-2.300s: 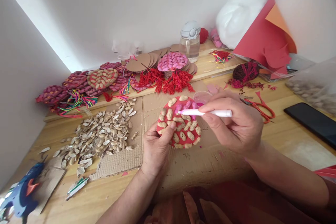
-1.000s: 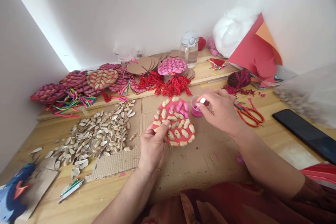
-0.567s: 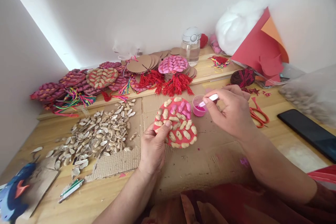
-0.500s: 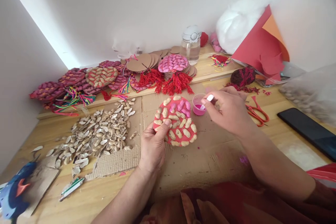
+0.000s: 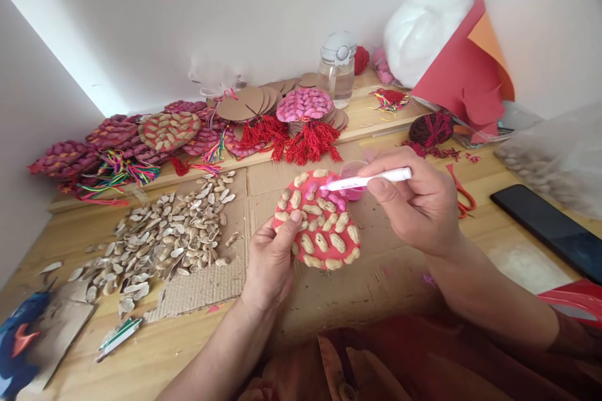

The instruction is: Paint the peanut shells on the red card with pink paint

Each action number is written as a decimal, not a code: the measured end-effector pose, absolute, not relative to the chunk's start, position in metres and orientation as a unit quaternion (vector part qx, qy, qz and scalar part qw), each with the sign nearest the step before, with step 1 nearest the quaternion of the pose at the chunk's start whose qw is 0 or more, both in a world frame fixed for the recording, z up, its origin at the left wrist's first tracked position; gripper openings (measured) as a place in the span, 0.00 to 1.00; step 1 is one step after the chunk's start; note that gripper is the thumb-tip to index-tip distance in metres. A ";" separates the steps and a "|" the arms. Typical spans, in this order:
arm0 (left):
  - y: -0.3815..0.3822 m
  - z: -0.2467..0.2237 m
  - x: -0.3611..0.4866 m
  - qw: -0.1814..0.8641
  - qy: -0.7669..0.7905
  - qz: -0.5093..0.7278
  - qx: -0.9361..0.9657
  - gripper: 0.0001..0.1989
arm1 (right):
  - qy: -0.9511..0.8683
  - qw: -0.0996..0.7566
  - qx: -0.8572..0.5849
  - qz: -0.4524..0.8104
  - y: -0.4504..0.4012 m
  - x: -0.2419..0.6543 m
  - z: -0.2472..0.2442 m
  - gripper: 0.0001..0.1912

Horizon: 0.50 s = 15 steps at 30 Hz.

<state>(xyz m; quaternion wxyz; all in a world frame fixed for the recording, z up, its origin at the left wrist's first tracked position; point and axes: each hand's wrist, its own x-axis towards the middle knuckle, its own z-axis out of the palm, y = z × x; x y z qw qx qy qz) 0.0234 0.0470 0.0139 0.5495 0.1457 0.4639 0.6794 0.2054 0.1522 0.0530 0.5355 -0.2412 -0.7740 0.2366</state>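
Near the front edge of the desk, on the brown corrugated cardboard sheet (image 5: 376, 276): left hand (image 5: 270, 266) closed on the lower left rim of the round red disc studded with peanut shells (image 5: 318, 220), thumb on top, fingers hidden below, disc tilted up a little toward the camera. Just to the right and slightly farther: right hand (image 5: 418, 207) closed around the slim white brush handle (image 5: 369, 178), pinched between thumb and fingers. Long axis of the brush nearly level, from right to left, its pink tip touching the pink-painted shells at the upper part of the disc. Disc therefore to the left of and a little below the right hand, and the unpainted shells toward the near side of the disc, closer to the left hand. Behind the tip, partly hidden: small clear cup of pink paint (image 5: 352, 169), just beside the far rim of the disc.

To the left on the cardboard: loose heap of pale empty peanut shells (image 5: 164, 241). At the near left corner: blue glue gun (image 5: 19, 338). Right of the hand: red-handled scissors (image 5: 463, 197), then flat black phone (image 5: 545, 222) near the right edge.

Along the far edge: row of finished pink and red shell discs with red tassels (image 5: 301, 125), clear water bottle with white lid (image 5: 336, 69), folded red paper sheets (image 5: 465, 81).
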 end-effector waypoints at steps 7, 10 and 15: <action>0.047 0.020 0.025 0.569 0.460 0.670 0.125 0.21 | -0.782 0.530 -0.229 0.234 0.150 0.203 0.050 0.06; 0.046 0.021 0.025 0.574 0.459 0.667 0.123 0.21 | -0.787 0.524 -0.224 0.235 0.150 0.202 0.050 0.06; 0.046 0.019 0.024 0.582 0.457 0.662 0.117 0.20 | -0.790 0.534 -0.225 0.202 0.150 0.203 0.050 0.06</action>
